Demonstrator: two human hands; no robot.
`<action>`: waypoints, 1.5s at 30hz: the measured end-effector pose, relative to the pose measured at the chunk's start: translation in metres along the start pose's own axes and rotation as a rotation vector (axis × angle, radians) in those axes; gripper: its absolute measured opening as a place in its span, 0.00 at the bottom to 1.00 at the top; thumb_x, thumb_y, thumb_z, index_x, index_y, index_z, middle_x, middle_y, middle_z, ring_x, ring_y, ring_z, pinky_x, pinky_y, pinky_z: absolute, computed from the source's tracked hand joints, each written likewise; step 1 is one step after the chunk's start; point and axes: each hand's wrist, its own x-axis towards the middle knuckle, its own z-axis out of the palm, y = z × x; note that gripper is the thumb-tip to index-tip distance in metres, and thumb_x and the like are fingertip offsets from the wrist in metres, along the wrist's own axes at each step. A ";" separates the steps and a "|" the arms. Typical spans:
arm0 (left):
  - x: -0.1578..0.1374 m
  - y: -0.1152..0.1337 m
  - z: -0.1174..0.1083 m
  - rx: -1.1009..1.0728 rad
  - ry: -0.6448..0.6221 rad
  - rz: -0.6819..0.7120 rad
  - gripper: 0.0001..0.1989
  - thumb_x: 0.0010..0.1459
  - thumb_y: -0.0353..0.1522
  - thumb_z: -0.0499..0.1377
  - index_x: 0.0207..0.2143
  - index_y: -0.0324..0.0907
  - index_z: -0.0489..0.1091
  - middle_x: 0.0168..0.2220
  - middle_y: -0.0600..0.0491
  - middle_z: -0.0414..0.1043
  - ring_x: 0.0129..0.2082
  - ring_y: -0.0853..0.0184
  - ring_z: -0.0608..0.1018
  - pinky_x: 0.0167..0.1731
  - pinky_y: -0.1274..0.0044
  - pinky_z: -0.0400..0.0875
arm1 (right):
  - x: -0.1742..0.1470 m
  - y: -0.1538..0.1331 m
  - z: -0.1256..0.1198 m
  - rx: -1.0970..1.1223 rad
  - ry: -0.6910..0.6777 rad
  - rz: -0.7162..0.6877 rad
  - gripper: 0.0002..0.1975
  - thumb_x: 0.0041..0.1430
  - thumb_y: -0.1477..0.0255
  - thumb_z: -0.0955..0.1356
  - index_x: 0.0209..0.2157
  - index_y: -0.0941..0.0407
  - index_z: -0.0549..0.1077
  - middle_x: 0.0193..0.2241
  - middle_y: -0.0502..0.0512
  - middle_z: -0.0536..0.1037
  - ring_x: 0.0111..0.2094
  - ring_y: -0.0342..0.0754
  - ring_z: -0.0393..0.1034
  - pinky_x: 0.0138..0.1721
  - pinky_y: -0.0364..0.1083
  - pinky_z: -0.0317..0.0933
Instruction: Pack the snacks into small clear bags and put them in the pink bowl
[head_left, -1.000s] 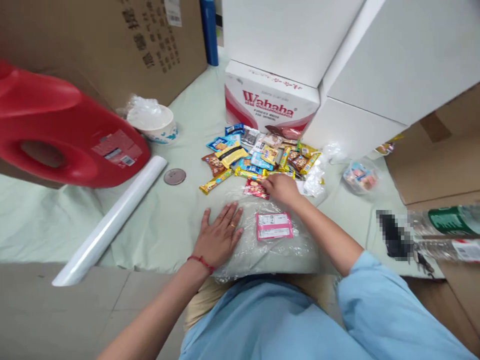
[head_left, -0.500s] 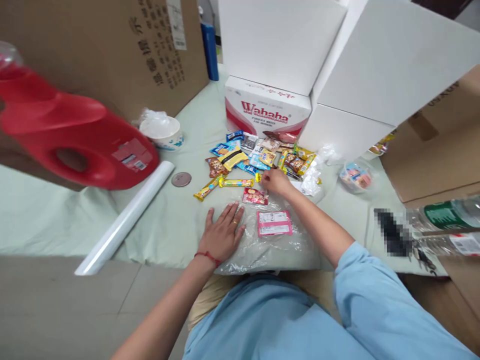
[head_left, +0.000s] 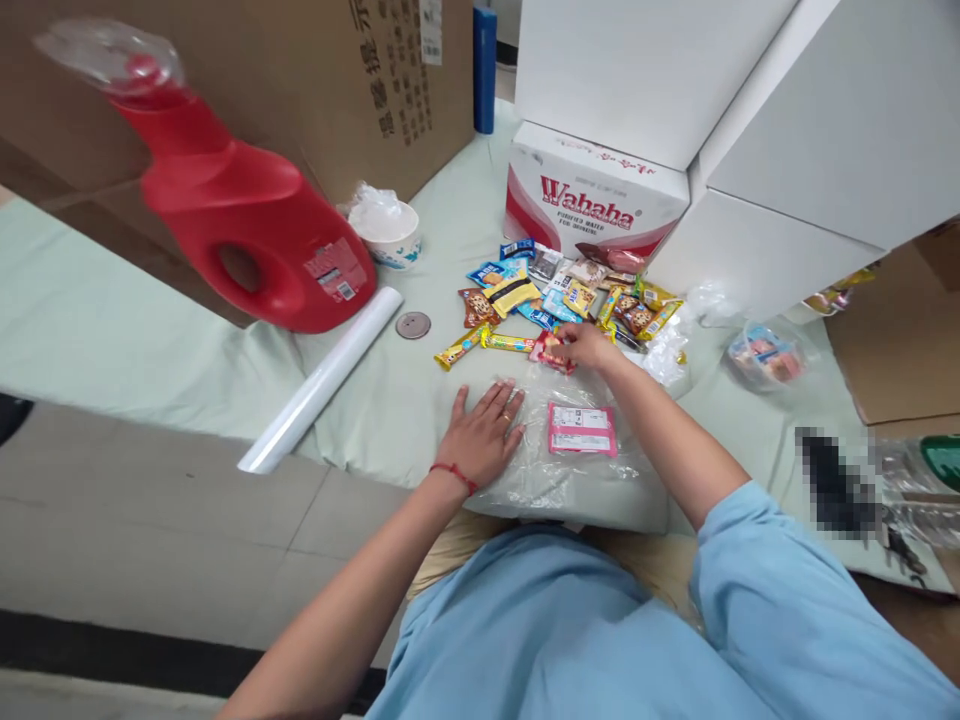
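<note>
Right fingers (head_left: 574, 336) touch a glossy red packet (head_left: 545, 350), grip unclear; left fingers (head_left: 498, 404) lie spread along crinkled plastic (head_left: 541, 482); box (head_left: 596, 228) reads "Wahaha".

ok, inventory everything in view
Jug: 1, red, left
Roll: 1, white, before jug
Paper tub: 1, white, beside jug
Disc: 1, grey, beside roll
Wahaha box: 1, white-red, back
Boxes: several, white, back right
Cartons: 2+, brown, left and right
Upright object: 1, blue, back
Snack packets: many, mixed, centre
Red packet: 1, red, pile front
Pink packet: 1, pink, on film
Film: 1, clear, front
Plastic tub: 1, clear, right
Bottles: 2, clear, right edge
Cloth: 1, pale green, table
Left hand: 1, flat, front
Right hand: 1, touching red packet
</note>
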 end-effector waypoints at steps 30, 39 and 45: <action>0.005 -0.005 -0.003 -0.024 -0.028 0.011 0.29 0.73 0.41 0.44 0.73 0.50 0.51 0.73 0.46 0.54 0.72 0.54 0.61 0.69 0.47 0.39 | -0.165 0.077 -0.002 -0.082 0.220 -0.657 0.19 0.68 0.62 0.69 0.57 0.53 0.73 0.50 0.63 0.75 0.49 0.57 0.66 0.51 0.56 0.63; 0.005 -0.002 -0.003 0.025 -0.046 0.025 0.29 0.72 0.42 0.47 0.72 0.52 0.53 0.74 0.45 0.52 0.72 0.53 0.60 0.69 0.45 0.39 | -0.137 0.050 0.008 -0.436 -0.084 -0.595 0.36 0.55 0.62 0.78 0.63 0.55 0.69 0.52 0.65 0.74 0.58 0.64 0.60 0.61 0.61 0.53; 0.005 0.000 -0.004 0.020 -0.040 0.014 0.28 0.72 0.43 0.47 0.72 0.52 0.55 0.74 0.47 0.52 0.72 0.53 0.60 0.69 0.45 0.38 | -0.132 0.056 -0.010 -0.368 -0.086 -0.563 0.36 0.56 0.60 0.77 0.63 0.56 0.69 0.52 0.65 0.73 0.55 0.63 0.61 0.57 0.59 0.58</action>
